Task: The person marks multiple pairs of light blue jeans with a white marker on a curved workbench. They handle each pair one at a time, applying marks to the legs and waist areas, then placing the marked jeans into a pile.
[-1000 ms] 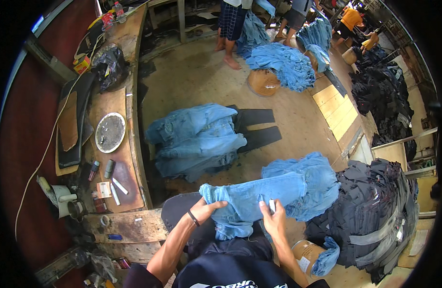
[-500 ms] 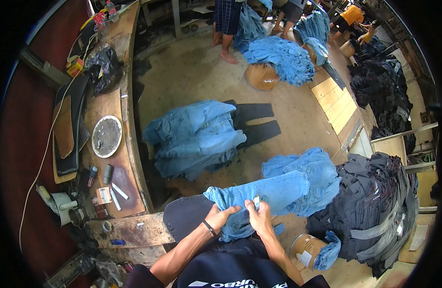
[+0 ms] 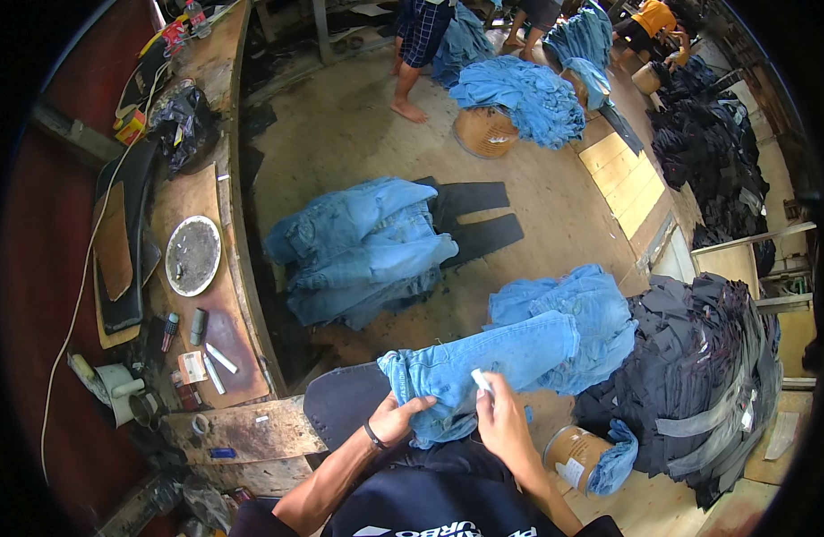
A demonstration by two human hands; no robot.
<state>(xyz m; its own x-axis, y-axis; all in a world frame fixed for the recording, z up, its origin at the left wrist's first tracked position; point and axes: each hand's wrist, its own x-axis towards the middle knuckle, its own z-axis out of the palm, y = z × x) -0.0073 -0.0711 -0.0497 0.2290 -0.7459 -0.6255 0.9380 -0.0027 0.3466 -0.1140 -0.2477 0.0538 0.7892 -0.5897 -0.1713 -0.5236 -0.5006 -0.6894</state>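
Head view: shows the left hand [image 3: 397, 421] closed on the left end of the light-blue jeans [image 3: 519, 353], thumb on top. Shows the right hand [image 3: 503, 422] nearly closed, pinching a small white stick [image 3: 481, 379] over the jeans. Locates the jeans before the torso [image 3: 412, 497], between a dark board [image 3: 342, 407] and denim pile [image 3: 602, 309].

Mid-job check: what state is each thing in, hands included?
Left hand: closed on the near jeans.
Right hand: closed on the white stick.
Near jeans: laid lengthwise, bunched by the left hand.
White stick: held; capped or uncapped, unclear.
Round dish: dirty inside.
Black bag: crumpled.
Middle jeans pile: heaped on the floor.
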